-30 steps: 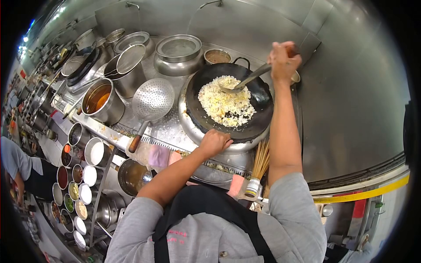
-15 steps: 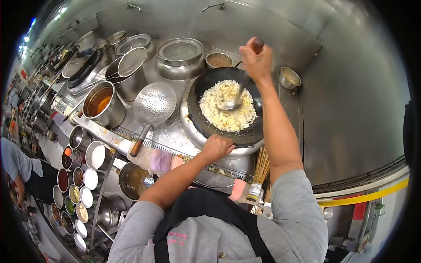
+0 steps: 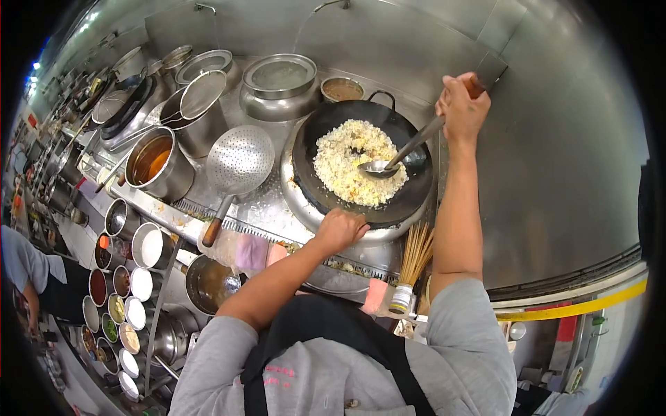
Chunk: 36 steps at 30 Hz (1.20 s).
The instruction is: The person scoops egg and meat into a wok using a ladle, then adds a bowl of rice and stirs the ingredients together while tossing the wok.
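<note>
1. Wok (image 3: pixel 416 182) of dark metal sits on a round steel burner ring (image 3: pixel 295 197) at the stove's middle; its bowl holds a spread of pale yellow fried rice (image 3: pixel 343 166), heaped mostly toward the wok's left half; a loop handle (image 3: pixel 381 96) stands at the wok's far rim.
2. Right hand (image 3: pixel 461 107) hovers above the wok's far right rim; its fingers are curled tight in a fist around the dark handle end of a ladle (image 3: pixel 409 147); the ladle's steel shaft slopes down and left, and its bowl rests in the rice near the wok's centre.
3. Left hand (image 3: pixel 340 229) sits at the wok's near rim; the fingers are bent and pressed together over the rim's edge; whether a cloth lies under them I cannot tell.
4. Left of the wok lies a perforated skimmer (image 3: pixel 241 158) with a wooden grip, its round face just beside the burner ring; further left stands a steel pot of amber oil (image 3: pixel 152 161).
5. Behind the wok stand a wide lidded steel basin (image 3: pixel 279 87) and a small bowl of brown sauce (image 3: pixel 342 89), the bowl near the wok's far rim.
6. In front of the wok, to its right, a bundle of bamboo sticks (image 3: pixel 416 253) stands upright; a small bottle (image 3: pixel 399 298) stands just below it.
7. Well to the wok's left, round seasoning cups (image 3: pixel 132 284) line a rack, and another person's grey sleeve (image 3: pixel 24 260) shows beyond them.
</note>
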Available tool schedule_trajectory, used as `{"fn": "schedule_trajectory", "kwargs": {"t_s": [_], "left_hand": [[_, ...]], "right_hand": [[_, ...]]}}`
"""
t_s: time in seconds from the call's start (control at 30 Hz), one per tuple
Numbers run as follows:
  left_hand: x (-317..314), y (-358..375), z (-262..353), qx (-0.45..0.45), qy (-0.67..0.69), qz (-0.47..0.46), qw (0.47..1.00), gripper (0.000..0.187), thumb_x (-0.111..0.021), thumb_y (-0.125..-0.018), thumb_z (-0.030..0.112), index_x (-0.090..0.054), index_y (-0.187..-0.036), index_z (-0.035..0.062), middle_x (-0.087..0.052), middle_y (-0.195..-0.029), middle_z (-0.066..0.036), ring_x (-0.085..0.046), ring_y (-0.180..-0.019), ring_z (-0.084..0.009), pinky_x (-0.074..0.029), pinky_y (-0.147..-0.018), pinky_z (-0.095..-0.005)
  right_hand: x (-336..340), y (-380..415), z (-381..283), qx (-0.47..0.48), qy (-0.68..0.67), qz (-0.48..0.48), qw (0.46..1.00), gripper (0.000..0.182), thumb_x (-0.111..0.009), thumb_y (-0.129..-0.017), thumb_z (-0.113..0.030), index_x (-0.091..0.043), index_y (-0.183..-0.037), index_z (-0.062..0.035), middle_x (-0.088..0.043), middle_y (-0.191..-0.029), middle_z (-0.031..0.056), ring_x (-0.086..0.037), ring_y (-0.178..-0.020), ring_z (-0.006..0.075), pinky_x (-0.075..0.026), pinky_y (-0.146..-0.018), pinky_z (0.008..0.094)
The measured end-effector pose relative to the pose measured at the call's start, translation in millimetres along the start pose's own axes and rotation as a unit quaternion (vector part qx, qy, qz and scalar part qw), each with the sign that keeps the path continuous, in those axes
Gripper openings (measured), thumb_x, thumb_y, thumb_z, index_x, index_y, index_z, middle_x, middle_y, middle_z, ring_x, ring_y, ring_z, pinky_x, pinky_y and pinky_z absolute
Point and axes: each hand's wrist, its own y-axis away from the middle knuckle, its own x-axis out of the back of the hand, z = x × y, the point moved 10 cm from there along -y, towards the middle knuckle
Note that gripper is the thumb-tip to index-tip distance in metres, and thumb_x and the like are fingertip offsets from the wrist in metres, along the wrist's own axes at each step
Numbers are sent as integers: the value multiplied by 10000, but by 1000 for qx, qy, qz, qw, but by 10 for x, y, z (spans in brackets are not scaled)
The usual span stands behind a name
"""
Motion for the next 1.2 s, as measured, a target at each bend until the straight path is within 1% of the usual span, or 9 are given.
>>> {"fn": "schedule_trajectory", "kwargs": {"t_s": [0.27, 0.33, 0.5, 0.63, 0.73, 0.93, 1.03, 1.17, 1.2], "left_hand": [[-29, 3, -23, 10, -1, 0, 1000, 275, -666, -913, 328, -652, -774, 91, -688, -719, -120, -680, -707, -305, -502, -716, -433], [34, -12, 7, 9, 19, 7, 1000, 293, -673, -910, 337, -640, -753, 92, -680, -703, -123, -668, -684, -317, -499, -711, -420], [56, -18, 29, 9, 6, -7, 1000, 252, -653, -924, 322, -660, -820, 92, -696, -743, -121, -692, -738, -305, -510, -734, -429], [48, -15, 18, 1, 19, 7, 1000, 283, -658, -920, 332, -653, -798, 77, -680, -714, -145, -678, -712, -339, -517, -717, -458], [53, -32, 9, 6, 11, -5, 1000, 276, -658, -919, 328, -660, -806, 76, -681, -717, -147, -678, -708, -341, -517, -712, -460], [61, -17, 19, 4, 23, 7, 1000, 273, -660, -914, 319, -660, -798, 73, -680, -718, -148, -675, -701, -345, -516, -705, -463], [38, -9, 43, -3, 21, 5, 1000, 265, -666, -910, 311, -660, -789, 75, -680, -719, -146, -676, -703, -343, -515, -704, -462], [23, -22, -18, -11, 17, 10, 1000, 262, -671, -907, 312, -660, -785, 80, -682, -722, -141, -676, -706, -340, -515, -706, -458], [-17, -9, -15, -13, 24, 7, 1000, 263, -671, -907, 315, -661, -785, 82, -682, -722, -139, -675, -707, -340, -515, -708, -457]], "right_hand": [[158, 386, -303, 9, -9, 24, 1000, 235, -661, -885, -10, -487, -744, -80, -443, -573, -23, -426, -434, 76, -378, -398, 265], [117, 450, -3, -6, -24, 24, 999, 256, -668, -880, -11, -478, -726, -83, -432, -565, -23, -431, -435, 71, -375, -390, 267], [827, -68, -195, 83, -22, 139, 987, 245, -650, -856, 10, -473, -714, -81, -460, -533, 13, -428, -404, 97, -395, -390, 290], [962, -153, 203, 64, 17, 186, 980, 223, -622, -843, 23, -482, -702, -78, -455, -526, 18, -426, -392, 111, -390, -384, 295], [430, -123, 487, -24, -52, 46, 997, 220, -637, -852, 4, -484, -715, -73, -471, -542, -3, -423, -395, 94, -373, -374, 281], [-571, 312, -292, 18, -82, -62, 995, 226, -643, -873, -33, -483, -717, -65, -499, -590, -17, -449, -434, 72, -367, -394, 255], [-800, 359, 391, -27, -22, -131, 991, 227, -633, -886, -36, -486, -713, -53, -496, -595, -24, -461, -451, 61, -357, -400, 255], [-457, -117, 207, 132, 162, -28, 978, 233, -669, -849, -66, -491, -699, -59, -513, -582, -17, -463, -426, 87, -374, -403, 270], [-338, -188, 159, 116, 110, 0, 987, 234, -669, -844, -67, -488, -696, -61, -516, -581, -13, -464, -422, 92, -378, -400, 276]]}}
